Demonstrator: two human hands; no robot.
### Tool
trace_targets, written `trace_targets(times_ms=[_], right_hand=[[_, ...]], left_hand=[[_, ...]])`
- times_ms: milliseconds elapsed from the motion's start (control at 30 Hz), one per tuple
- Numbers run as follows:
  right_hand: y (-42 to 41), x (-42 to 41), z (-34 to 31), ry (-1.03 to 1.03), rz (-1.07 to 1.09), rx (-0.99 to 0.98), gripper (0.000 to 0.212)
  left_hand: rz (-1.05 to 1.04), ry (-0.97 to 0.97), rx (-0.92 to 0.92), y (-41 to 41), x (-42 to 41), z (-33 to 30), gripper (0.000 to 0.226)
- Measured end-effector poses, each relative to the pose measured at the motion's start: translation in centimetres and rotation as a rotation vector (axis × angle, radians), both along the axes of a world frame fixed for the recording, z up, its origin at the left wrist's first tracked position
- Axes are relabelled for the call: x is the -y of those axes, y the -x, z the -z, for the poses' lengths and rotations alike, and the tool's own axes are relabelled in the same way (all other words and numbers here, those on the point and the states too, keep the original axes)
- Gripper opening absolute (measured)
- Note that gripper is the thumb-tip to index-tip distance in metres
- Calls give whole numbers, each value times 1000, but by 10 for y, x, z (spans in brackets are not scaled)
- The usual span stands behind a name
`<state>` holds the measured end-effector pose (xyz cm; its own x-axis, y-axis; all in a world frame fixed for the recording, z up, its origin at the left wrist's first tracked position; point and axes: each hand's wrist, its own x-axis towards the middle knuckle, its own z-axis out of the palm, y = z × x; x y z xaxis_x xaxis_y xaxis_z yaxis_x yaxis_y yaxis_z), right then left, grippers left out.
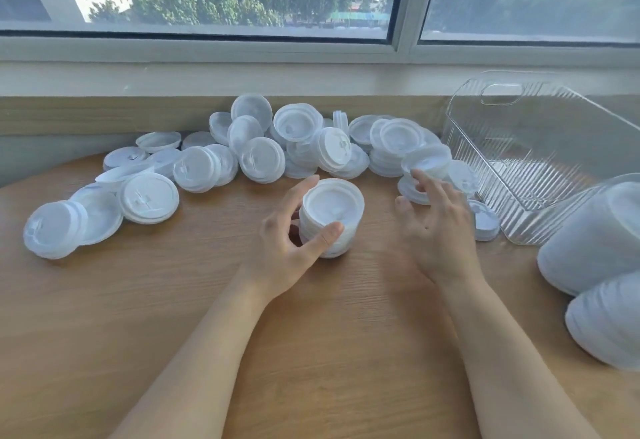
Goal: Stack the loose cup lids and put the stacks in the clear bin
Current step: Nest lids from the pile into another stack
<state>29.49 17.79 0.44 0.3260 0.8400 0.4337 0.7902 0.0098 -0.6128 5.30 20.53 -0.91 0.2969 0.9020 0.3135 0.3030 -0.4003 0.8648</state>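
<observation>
Right hand [437, 227], fingers spread and holding nothing, hovers with loose lids [414, 191] just beyond its fingertips; left hand [294, 241] curls round a short upright lid stack [331, 220] beside it, clear bin [540, 158] farther right, nearer the right hand

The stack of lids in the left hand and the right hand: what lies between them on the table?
Nothing: in the head view, only bare wooden table lies between the stack of lids in the left hand and the right hand.
</observation>
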Motion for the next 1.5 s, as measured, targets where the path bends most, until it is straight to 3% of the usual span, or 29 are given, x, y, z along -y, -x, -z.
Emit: trace_targets(times_ms=[133,233,367,467,567,733,1000,1300,1400,1500], right_hand=[[-33,2,6,135,227,-27,56],[-37,-2,12,196,272,-27,58],[-30,-5,11,53,163,-106,53],[-32,-13,4,-112,222,-138,51],[-44,-35,1,-80,248,-158,61],[-48,-58,8,120,153,-205,65],[-1,-50,14,152,-10,-141,58],[80,-12,16,145,-340,-260,69],[74,-11,15,25,-272,-255,68],[67,-14,16,57,-163,-273,70]], left_hand=[[40,12,-11,-27,-10,3,79],[50,16,-3,-39,-14,2,78],[18,7,15,-40,-13,1,75],[-37,-9,27,-37,-13,2,74],[-87,9,52,-34,-14,3,78],[-137,5,62,-33,-14,2,80],[-217,-13,71,-9,-8,0,78],[-311,-4,87,41,5,-5,76],[-330,4,95,61,11,-9,74],[-341,38,118,84,15,-9,73]])
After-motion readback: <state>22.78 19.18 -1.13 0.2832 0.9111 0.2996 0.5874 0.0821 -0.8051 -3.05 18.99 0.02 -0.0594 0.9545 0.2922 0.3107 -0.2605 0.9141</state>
